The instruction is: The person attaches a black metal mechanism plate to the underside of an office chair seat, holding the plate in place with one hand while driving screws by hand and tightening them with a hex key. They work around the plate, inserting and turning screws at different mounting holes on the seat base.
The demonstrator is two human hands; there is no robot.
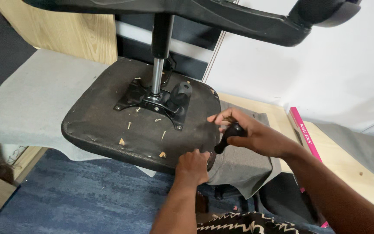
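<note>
An upturned black office chair seat (109, 117) lies on a grey cloth, its metal mounting plate (152, 102) and gas cylinder (157, 76) pointing up to the chair base (239, 19). My left hand (192, 167) presses on the seat's near edge, fingers on the fabric rim. My right hand (249, 132) grips a black-handled tool (228, 136), its tip angled down at the seat's near right edge, beside my left hand. Several loose screws (163, 135) and splintered holes dot the seat's underside.
The grey cloth (27, 104) drapes over a light wooden table (347, 160). A pink flat box (304, 132) lies on the table at right. Blue carpet (78, 195) covers the floor below. A white wall and a wooden panel stand behind.
</note>
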